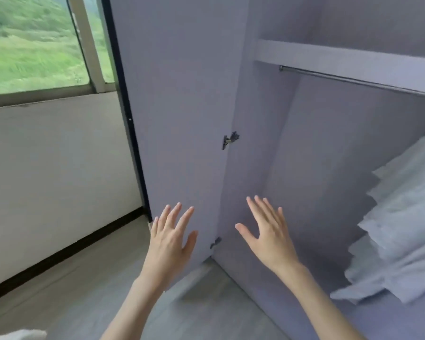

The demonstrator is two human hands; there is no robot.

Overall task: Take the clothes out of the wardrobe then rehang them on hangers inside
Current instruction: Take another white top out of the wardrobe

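Note:
The pale lilac wardrobe [312, 148] stands open in front of me, its door [179, 99] swung out to the left. A bare metal hanging rail [353, 79] runs under the top shelf [341, 60]. Pale blue clothes [400, 222] hang in a bunch at the right edge of the wardrobe, partly cut off by the frame. My left hand [171, 239] is held up in front of the door with straight, spread fingers, holding nothing. My right hand [268, 234] is raised likewise before the wardrobe's inner side wall, well left of the clothes.
A window [35, 42] with green hillside outside is at the upper left, above a white wall [59, 180] with a dark skirting. Grey wood-look floor [88, 290] lies below. A white fabric corner [17, 334] shows at the bottom left edge.

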